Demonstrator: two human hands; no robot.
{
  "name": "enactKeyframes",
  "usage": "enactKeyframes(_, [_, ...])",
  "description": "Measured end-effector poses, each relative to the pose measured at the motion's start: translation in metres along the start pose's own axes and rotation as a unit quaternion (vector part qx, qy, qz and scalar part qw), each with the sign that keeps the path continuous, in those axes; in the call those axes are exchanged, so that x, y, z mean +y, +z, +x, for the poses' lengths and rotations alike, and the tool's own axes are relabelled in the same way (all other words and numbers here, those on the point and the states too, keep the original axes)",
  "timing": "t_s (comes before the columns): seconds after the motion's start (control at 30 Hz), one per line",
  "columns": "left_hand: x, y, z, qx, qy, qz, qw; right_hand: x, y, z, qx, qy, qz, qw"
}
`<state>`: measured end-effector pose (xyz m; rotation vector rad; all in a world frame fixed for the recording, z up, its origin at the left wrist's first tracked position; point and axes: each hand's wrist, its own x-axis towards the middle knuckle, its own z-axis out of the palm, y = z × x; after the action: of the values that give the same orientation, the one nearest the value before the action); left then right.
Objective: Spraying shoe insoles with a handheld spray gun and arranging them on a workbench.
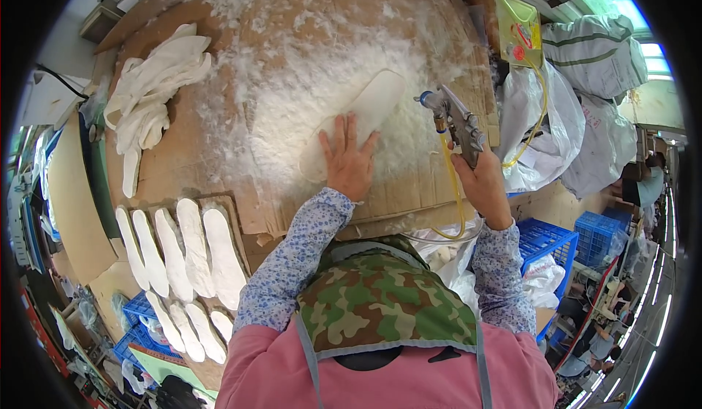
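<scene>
A pale insole (382, 93) lies slanted on cardboard (267, 215) that is coated with white residue and fluffy strands. My left hand (349, 162) rests flat on its lower part, fingers spread, holding nothing. To the right, my right hand (482, 182) is wrapped round the handle of a metal spray gun (462, 120). The gun stands above the cardboard, apart from the insole, its nozzle end toward the insole's side. A yellow hose (451, 171) runs down from the gun. Whether spray is coming out I cannot tell.
A loose heap of pale insoles (157, 87) lies at the far left. Several more insoles (194, 244) are laid in rows at the near left. A yellow container (518, 29) with a hose stands far right, beside white sacks (596, 54). Blue crates (548, 244) stand lower right.
</scene>
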<state>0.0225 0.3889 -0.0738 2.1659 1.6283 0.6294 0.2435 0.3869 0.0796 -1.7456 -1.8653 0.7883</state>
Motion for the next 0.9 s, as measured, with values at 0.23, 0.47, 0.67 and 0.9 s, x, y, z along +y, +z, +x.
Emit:
enactKeyframes(0.23, [-0.001, -0.006, -0.004, 0.006, 0.008, -0.007, 1.0, -0.009, 0.005, -0.009, -0.004, -0.021, 0.026, 0.999])
enactKeyframes(0.47, [-0.002, -0.008, -0.013, 0.004, 0.0, -0.001, 1.0, -0.017, 0.013, -0.023, -0.035, -0.029, 0.017, 0.999])
enactKeyframes(0.67, [-0.005, -0.009, -0.018, 0.024, 0.004, -0.007, 1.0, -0.025, 0.015, -0.031, -0.069, -0.001, 0.032, 0.997])
enactKeyframes(0.9, [-0.011, -0.032, -0.052, -0.002, -0.054, 0.026, 0.998, -0.029, 0.025, -0.045, -0.087, -0.012, 0.073, 0.993])
